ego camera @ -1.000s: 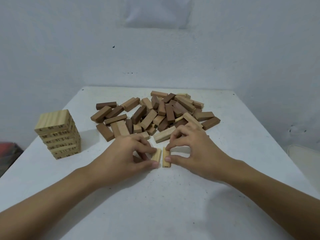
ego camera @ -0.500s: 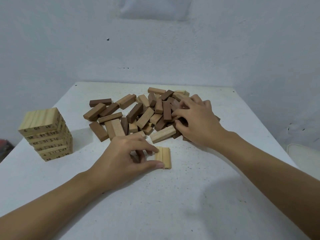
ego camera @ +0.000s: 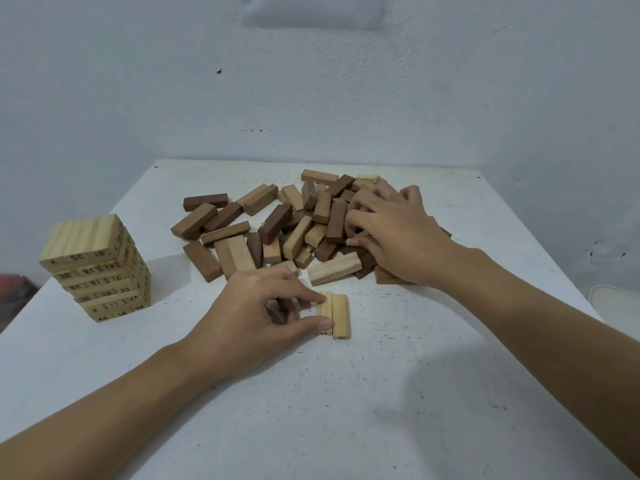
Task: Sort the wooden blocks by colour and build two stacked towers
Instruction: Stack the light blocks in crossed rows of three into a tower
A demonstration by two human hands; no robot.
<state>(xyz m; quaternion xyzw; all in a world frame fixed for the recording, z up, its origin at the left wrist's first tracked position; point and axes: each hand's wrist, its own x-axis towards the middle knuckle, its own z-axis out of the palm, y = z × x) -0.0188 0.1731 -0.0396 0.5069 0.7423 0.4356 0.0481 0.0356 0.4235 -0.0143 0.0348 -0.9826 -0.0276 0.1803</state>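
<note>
A tower of light numbered blocks [ego camera: 98, 268] stands at the table's left. A loose pile of dark, mid-brown and light blocks [ego camera: 277, 226] covers the middle back. Two light blocks [ego camera: 337, 315] lie side by side in front of the pile. My left hand [ego camera: 256, 317] pinches the left one of the pair between thumb and forefinger. My right hand [ego camera: 398, 233] lies on the pile's right side with its fingers curled among the blocks; what they hold is hidden.
The white table [ego camera: 346, 410] has its right edge close beyond my right forearm and a wall right behind its far edge. A red object [ego camera: 15, 289] sits off the table at the left.
My right hand left the pair of light blocks and reached back into the right of the pile. The left hand stayed on the pair, which now lies closed together.
</note>
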